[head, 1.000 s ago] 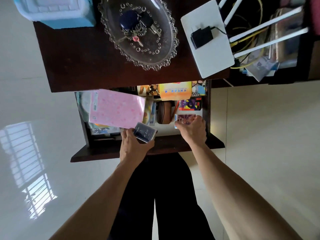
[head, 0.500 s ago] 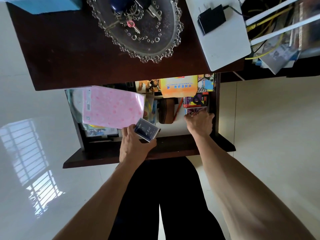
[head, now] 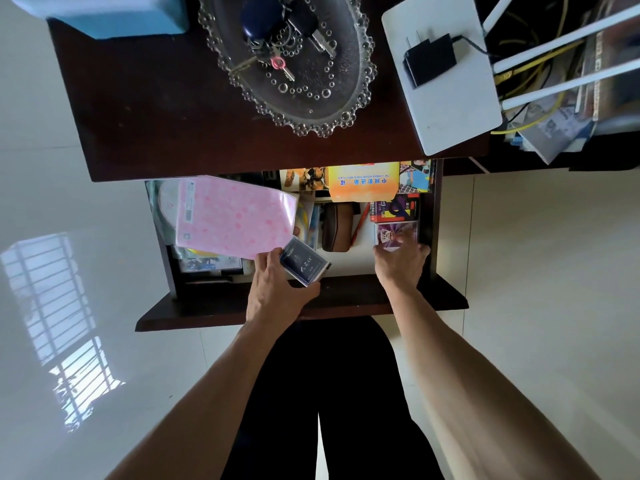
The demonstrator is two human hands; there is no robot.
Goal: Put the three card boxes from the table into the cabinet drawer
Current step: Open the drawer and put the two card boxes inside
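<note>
- dark blue card box [head: 303, 260] is gripped by left hand [head: 277, 289], tilted, above open drawer [head: 301, 301] front edge
- purple card box [head: 396, 233] is touched by right hand [head: 401, 261] fingertips, fingers curled on its near edge; box lies in drawer; red-black card box [head: 394, 209] just beyond it

The right hand [head: 401, 261] has slid the purple card box [head: 396, 233] against the red card box [head: 394, 210], fingers now loosening.

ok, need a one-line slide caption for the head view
Left hand holds a dark blue card box over the open drawer while the right hand sets a purple card box inside.
</note>
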